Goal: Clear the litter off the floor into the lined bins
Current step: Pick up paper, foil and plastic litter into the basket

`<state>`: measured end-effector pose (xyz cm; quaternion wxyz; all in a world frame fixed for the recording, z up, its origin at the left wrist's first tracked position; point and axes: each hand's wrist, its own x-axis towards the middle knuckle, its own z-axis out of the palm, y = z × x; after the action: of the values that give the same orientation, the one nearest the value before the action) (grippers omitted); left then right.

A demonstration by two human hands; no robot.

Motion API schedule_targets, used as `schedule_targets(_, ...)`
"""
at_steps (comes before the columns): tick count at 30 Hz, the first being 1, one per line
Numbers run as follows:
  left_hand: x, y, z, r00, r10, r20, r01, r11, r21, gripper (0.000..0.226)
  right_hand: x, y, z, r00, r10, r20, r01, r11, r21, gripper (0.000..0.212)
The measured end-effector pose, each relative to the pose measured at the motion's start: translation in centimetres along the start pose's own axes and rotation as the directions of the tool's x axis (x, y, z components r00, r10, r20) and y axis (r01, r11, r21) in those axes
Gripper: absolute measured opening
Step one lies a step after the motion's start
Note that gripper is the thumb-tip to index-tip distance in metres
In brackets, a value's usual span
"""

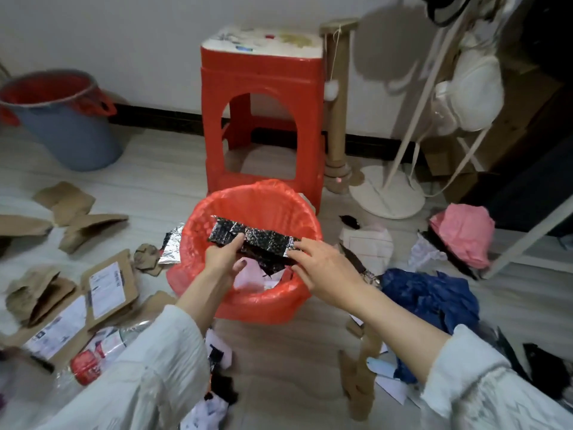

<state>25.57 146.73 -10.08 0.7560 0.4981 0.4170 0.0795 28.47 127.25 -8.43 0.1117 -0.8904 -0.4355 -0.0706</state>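
Pale floorboards are lying strewn with litter beneath a white wall. At far left a grey bin with a red liner is standing, with torn cardboard pieces lying nearer. At centre, before a red stool, a red-lined bin is sitting; over its mouth the left hand is pinching one end of a black shiny wrapper while the right hand is gripping the other end. Further right, a blue bag and a pink bag are lying crumpled.
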Motion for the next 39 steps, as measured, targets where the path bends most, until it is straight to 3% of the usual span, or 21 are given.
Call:
schedule_targets(3,2.0,-1.5,-0.1,0.995,-0.100,-0.011,0.101,0.984,0.148,0.012,0.0,0.8,2.5,0.993,0.050,0.105,-0.047,0.999,-0.024,0.029)
schedule_targets(6,1.8,-2.2,-1.0,1.000,-0.023,-0.008,0.024,0.970,0.241,0.036,-0.5,0.6,3.6,0.982,0.082,0.168,-0.079,0.997,-0.025,0.036)
schedule_targets(9,-0.4,-1.1,-1.8,0.993,0.103,0.064,-0.116,0.956,0.268,0.033,-0.7,-0.4,3.3,0.978,0.083,0.192,-0.082,0.997,-0.016,0.034)
schedule_targets(13,-5.0,0.0,-3.1,0.957,0.243,0.161,-0.278,0.927,0.254,0.017,-2.4,-3.0,2.2,0.996,0.062,0.059,-0.065,0.996,0.057,0.028)
schedule_targets(16,-9.1,-0.6,-4.6,0.918,0.296,0.262,-0.361,0.898,0.250,0.021,-5.4,-5.0,1.5,0.999,0.046,0.014,-0.048,0.991,0.126,0.031)
schedule_targets(21,-11.2,-6.3,-8.2,0.932,0.187,0.312,-0.310,0.856,0.414,0.024,-9.9,-6.8,3.0,0.991,0.038,0.130,-0.059,0.986,0.159,0.034)
schedule_targets(23,-10.2,-9.3,-10.1,0.945,0.101,0.311,-0.273,0.766,0.581,0.022,-11.1,-7.3,4.4,0.974,0.032,0.225,-0.070,0.984,0.164,0.032)
schedule_targets(25,-8.8,-11.9,-12.2,0.956,0.070,0.283,-0.270,0.582,0.767,0.022,-11.9,-7.5,5.8,0.948,0.026,0.318,-0.084,0.982,0.168,0.032)
schedule_targets(28,-6.7,-15.5,-15.5,0.974,0.093,0.208,-0.228,0.364,0.903,0.041,-12.4,-7.9,7.9,0.906,0.024,0.424,-0.112,0.976,0.186,0.035)
schedule_targets(31,-5.3,-18.1,-17.9,0.990,0.110,0.087,-0.115,0.279,0.953,0.068,-11.5,-8.2,10.6,0.840,0.020,0.542,-0.135,0.976,0.173,0.032)
schedule_targets(35,-4.6,-20.7,-19.4,0.994,0.086,0.061,-0.071,0.116,0.991,0.105,-10.1,-9.1,14.4,0.804,0.035,0.594,-0.194,0.959,0.206,0.039)
schedule_targets(39,-3.7,-22.3,-20.1,0.992,0.122,0.017,-0.029,0.102,0.994,0.110,-7.4,-10.5,18.1,0.767,0.017,0.641,-0.226,0.942,0.246,0.049)
